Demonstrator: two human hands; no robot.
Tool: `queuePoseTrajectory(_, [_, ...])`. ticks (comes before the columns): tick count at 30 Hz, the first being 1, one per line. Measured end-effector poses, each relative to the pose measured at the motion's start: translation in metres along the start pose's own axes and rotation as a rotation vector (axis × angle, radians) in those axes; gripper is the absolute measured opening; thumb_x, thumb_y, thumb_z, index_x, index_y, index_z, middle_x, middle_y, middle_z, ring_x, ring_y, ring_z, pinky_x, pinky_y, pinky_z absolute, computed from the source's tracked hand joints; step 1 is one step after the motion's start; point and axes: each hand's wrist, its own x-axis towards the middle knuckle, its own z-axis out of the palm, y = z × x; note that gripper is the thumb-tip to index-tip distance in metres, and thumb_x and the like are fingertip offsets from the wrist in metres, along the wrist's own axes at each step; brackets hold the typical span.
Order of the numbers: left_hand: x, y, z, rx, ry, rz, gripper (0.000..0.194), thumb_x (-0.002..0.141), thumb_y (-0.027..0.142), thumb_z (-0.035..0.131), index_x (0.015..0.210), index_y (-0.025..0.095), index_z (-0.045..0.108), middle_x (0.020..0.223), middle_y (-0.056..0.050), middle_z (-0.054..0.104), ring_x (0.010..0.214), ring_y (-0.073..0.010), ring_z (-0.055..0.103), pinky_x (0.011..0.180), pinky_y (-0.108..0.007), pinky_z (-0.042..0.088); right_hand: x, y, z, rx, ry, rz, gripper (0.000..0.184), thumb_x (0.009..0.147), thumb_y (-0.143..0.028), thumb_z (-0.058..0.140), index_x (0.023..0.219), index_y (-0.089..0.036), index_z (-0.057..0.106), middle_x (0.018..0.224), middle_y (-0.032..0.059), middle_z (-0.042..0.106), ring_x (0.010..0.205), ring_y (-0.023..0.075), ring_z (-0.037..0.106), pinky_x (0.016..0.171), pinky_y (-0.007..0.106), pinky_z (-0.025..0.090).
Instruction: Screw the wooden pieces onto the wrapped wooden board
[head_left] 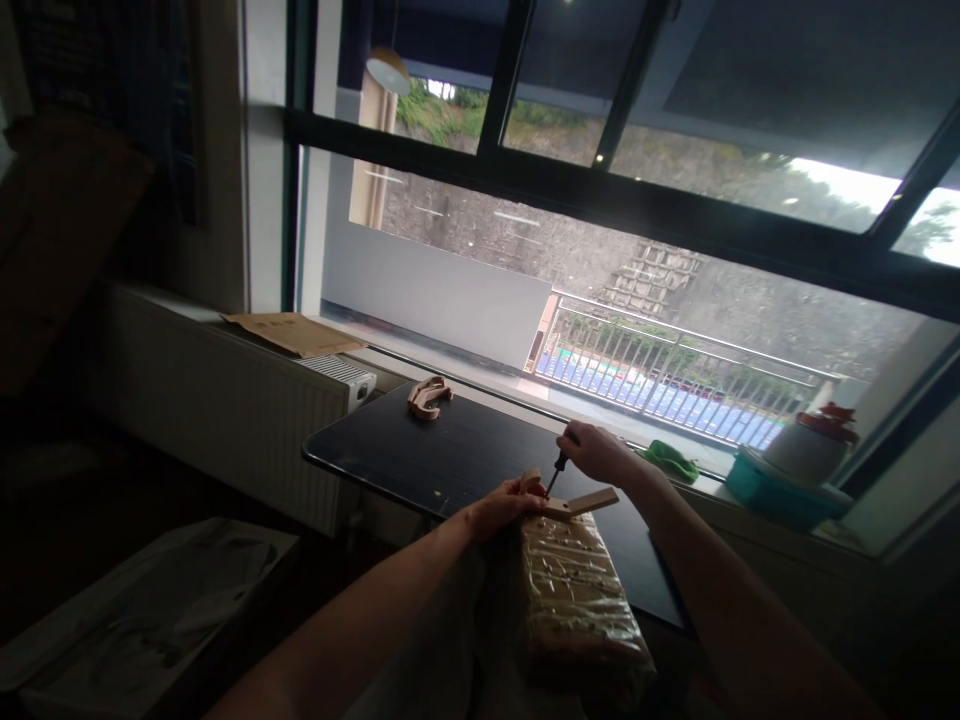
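Note:
My right hand (596, 452) is closed around the handle of a small screwdriver (556, 470), whose tip points down at a flat wooden piece (585, 500). My left hand (504, 503) grips the left end of that wooden piece, next to a small red part (534, 489). The piece rests on top of a plastic-wrapped pack of wooden parts (577, 590) lying at the near edge of a dark table (420, 455).
A curved wooden part (428, 396) lies at the table's far left. A radiator (225, 420) with cardboard (292, 332) on top stands to the left. On the windowsill sit a green object (670, 460) and a teal tray (787, 495) with a white container. A white sheet (150, 610) lies lower left.

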Motion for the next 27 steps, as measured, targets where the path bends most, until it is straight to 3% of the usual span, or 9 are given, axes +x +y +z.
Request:
queuePoseTrajectory(5, [-0.001,0.0,0.001,-0.004,-0.005,-0.004,0.032,0.057,0.023,0.081,0.082,0.014,0.063,0.078,0.0,0.06,0.078,-0.0139,0.054,0.082,-0.028,0.039,0.001,0.002,-0.006,0.023,-0.014,-0.064,0.023,0.087,-0.035,0.052,0.1,-0.019,0.062,0.089,0.0046,0.067,0.072,0.0138,0.058,0.062,0.025,0.041])
queuePoseTrajectory(12, [-0.004,0.003,0.002,0.0,-0.002,-0.009,0.031,0.057,0.021,0.08,0.082,0.013,0.064,0.082,-0.001,0.061,0.077,-0.0132,0.054,0.079,-0.027,0.039,-0.001,-0.003,0.006,0.009,0.029,-0.032,0.022,0.088,-0.032,0.047,0.099,-0.018,0.06,0.086,0.006,0.067,0.071,0.0154,0.057,0.06,0.026,0.037])
queuePoseTrajectory(20, [-0.002,0.002,0.003,0.002,0.006,-0.003,0.032,0.056,0.022,0.08,0.081,0.014,0.062,0.08,0.0,0.061,0.075,-0.0122,0.054,0.079,-0.026,0.039,-0.003,0.001,-0.001,-0.006,0.016,-0.026,0.027,0.087,-0.038,0.05,0.102,-0.018,0.06,0.089,0.0075,0.068,0.072,0.0167,0.058,0.061,0.027,0.038])
queuePoseTrajectory(27, [-0.001,0.0,0.0,0.001,0.004,-0.026,0.034,0.055,0.023,0.081,0.082,0.014,0.062,0.08,0.0,0.06,0.076,-0.0128,0.054,0.078,-0.026,0.039,-0.003,0.003,-0.003,0.03,-0.013,-0.063,0.023,0.089,-0.031,0.046,0.104,-0.02,0.059,0.093,0.0058,0.068,0.075,0.0153,0.059,0.063,0.026,0.04])
